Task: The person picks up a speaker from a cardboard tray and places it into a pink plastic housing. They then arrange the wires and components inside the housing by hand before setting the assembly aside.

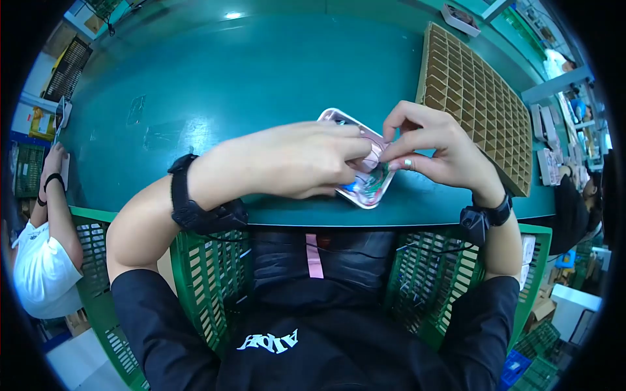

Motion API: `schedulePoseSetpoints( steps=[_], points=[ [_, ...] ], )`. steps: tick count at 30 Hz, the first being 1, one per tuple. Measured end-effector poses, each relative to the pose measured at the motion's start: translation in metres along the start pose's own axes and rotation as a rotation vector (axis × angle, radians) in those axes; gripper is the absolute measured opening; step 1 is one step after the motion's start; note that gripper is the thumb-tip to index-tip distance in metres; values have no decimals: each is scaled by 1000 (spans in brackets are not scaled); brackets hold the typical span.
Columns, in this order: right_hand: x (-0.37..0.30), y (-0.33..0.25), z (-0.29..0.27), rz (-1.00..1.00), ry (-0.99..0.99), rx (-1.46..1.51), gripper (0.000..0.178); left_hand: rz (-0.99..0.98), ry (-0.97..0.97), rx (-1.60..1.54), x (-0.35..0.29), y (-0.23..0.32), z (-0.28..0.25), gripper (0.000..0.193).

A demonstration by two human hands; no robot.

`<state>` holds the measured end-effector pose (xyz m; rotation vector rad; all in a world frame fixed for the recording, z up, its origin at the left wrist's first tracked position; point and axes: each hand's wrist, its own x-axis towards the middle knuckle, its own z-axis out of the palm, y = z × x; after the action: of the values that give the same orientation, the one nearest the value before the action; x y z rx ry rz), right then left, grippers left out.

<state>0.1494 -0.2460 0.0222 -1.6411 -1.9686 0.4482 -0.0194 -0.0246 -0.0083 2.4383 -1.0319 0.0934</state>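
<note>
A shallow white plastic case [369, 203] lies tilted on the green table in front of me. Inside it are a green part [376, 182] that looks like a circuit board, a pale pink rounded piece [372, 158] and a bit of blue. My left hand [293, 159] reaches over the case's left side with its fingers curled inward; their tips are partly hidden and blurred. At the right edge of the case, my right hand [430, 143] is closed in a pinch. Whatever lies between its thumb and fingers is too small to name.
A brown cardboard divider grid [476, 98] lies on the table to the right. Green plastic crates [212, 280] stand under the near edge, on both sides of my lap. Another white case [460, 19] sits at the far right. A co-worker in white [49, 260] is at the left.
</note>
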Motion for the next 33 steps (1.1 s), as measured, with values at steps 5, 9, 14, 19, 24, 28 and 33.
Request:
schedulePoseSetpoints(
  steps=[5, 9, 14, 19, 24, 28, 33],
  points=[
    [2, -2, 29, 214, 264, 331, 14, -117, -123, 263, -9, -2, -28, 39],
    [4, 3, 36, 194, 350, 312, 15, -171, -80, 232, -6, 3, -21, 47],
    [8, 0, 38, 122, 338, 220, 19, -122, -65, 126, -4, 7, -2, 49],
    [11, -4, 43, 123, 323, 276, 19, -114, -63, 150, -3, 7, -9, 39],
    [13, -6, 44, 102, 322, 250, 22, -204, -139, 37, -11, 2, -22, 34],
    [16, -11, 43, 111, 299, 179, 25, -290, -204, -66, -19, -1, -35, 26],
    [21, -18, 40, 33, 276, -22, 31, -333, -192, -139, -13, -2, -33, 23]
  ],
)
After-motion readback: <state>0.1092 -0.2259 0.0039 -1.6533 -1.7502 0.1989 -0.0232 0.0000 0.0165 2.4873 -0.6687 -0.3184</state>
